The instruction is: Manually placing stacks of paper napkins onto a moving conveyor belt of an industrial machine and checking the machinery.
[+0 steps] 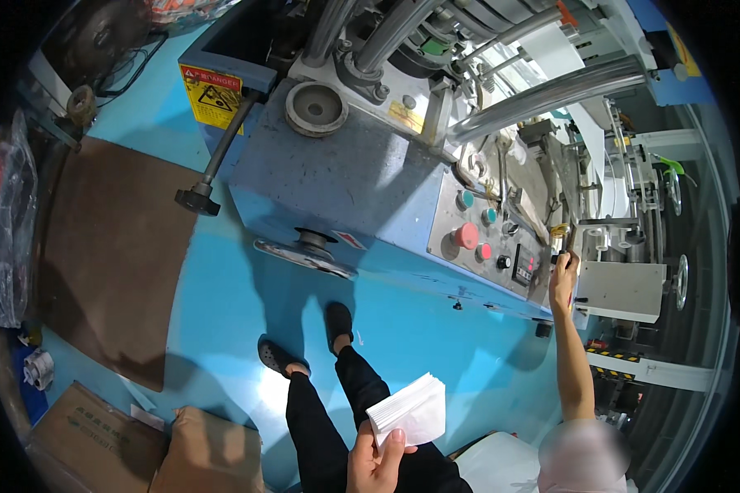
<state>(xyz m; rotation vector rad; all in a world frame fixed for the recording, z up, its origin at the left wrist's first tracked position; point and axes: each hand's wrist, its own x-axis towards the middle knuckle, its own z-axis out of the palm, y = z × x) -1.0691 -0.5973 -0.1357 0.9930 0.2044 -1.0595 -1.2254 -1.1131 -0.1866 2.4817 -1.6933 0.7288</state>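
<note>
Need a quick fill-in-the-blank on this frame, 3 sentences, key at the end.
1. The left hand holds a stack of white ____ sheets.
2. The right hand reaches out to the ____ machine, beside its control panel.
3. The biggest button on that panel is ____.

Missing words: paper; blue; red

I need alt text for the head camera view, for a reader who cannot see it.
Seen from above, the left hand holds a stack of white paper sheets, while the right hand reaches up to the edge of a blue-grey machine beside its control panel with red and teal buttons. The person stands on a blue floor.
</note>
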